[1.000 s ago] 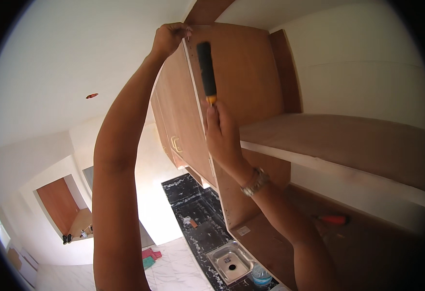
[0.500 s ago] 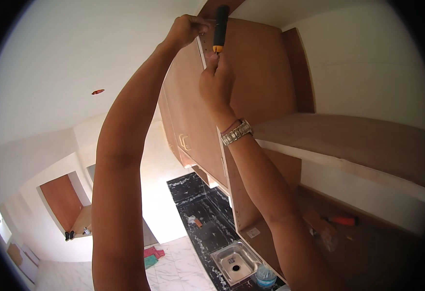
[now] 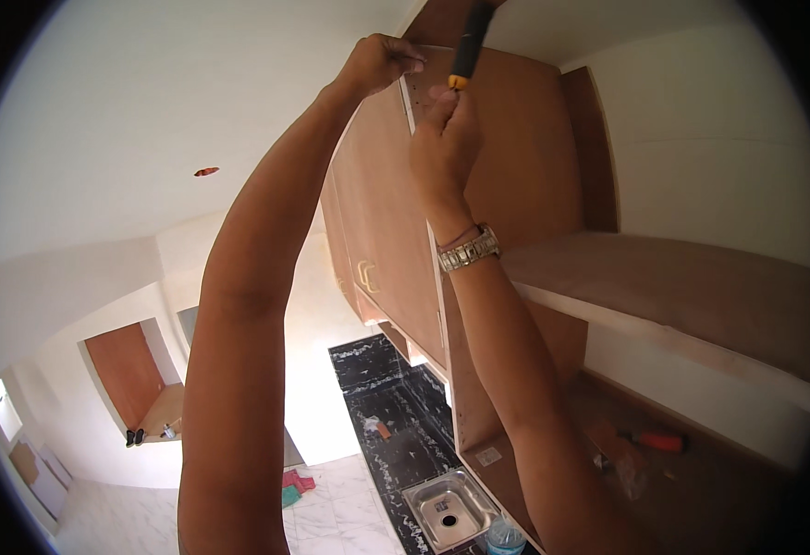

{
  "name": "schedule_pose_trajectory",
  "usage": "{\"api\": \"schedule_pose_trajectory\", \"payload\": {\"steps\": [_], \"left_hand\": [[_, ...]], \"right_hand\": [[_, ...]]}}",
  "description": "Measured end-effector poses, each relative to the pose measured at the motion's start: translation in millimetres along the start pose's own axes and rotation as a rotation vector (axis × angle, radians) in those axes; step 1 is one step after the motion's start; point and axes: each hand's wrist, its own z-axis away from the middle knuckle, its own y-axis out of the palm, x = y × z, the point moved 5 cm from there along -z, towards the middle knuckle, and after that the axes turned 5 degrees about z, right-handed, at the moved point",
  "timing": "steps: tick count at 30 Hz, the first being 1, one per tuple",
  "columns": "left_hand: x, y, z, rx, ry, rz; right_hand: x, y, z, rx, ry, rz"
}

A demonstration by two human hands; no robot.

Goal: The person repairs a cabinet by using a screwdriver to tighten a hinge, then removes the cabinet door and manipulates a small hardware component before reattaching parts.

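— What's over on the left?

— The left hand (image 3: 377, 63), raised overhead, its fingers curled over the top edge of the open wooden cabinet door (image 3: 382, 222), close to that door's upper corner.

— And next to it?

— The right hand (image 3: 444, 139) is closed around the lower end of a screwdriver (image 3: 470, 44) with a black and yellow handle. The tool points up beside the top corner of the cabinet (image 3: 525, 157), just inside the door's edge. Its tip runs out of view, so I cannot tell what it touches. A metal wristwatch (image 3: 468, 250) sits on that wrist.

— Further right?

— A wooden shelf (image 3: 682, 287) juts out from the cabinet's side panel. Far below, a steel sink (image 3: 449, 511) is set in the black worktop (image 3: 396, 444), near its lower edge.
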Motion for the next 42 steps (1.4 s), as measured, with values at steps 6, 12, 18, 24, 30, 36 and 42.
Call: {"api": "schedule_pose_trajectory", "payload": {"steps": [6,12,18,24,30,36,42], "left_hand": [[-5.0,2.5,-22.7,-0.086,0.028,0.054],[-5.7,2.0,-1.4,-0.087,-0.041,-0.073],[-15.4,6.8,-16.8,-0.124,-0.02,-0.032],[-6.2,2.8,-3.9,-0.109,0.033,-0.153],[-13.2,6.7,-16.8,-0.099,0.006,-0.104],[-17.7,3.2,-9.4,-0.065,-0.029,-0.179],[-7.3,3.4,-8.0,-0.102,-0.009,-0.133]], "right_hand": [[-32.6,17.7,-27.3,0.063,-0.171,0.256],[7.2,-9.6,0.0,-0.106,-0.09,-0.022],[-29.0,18.3,-27.8,0.202,-0.108,0.262],[8.9,-10.4,-2.5,-0.084,-0.088,-0.073],[-42.7,16.8,-24.8,0.201,0.044,0.353],[3.3,-12.8,-8.5,-0.08,-0.131,-0.03],[-15.4,11.2,-15.0,0.173,0.028,0.317]]}}
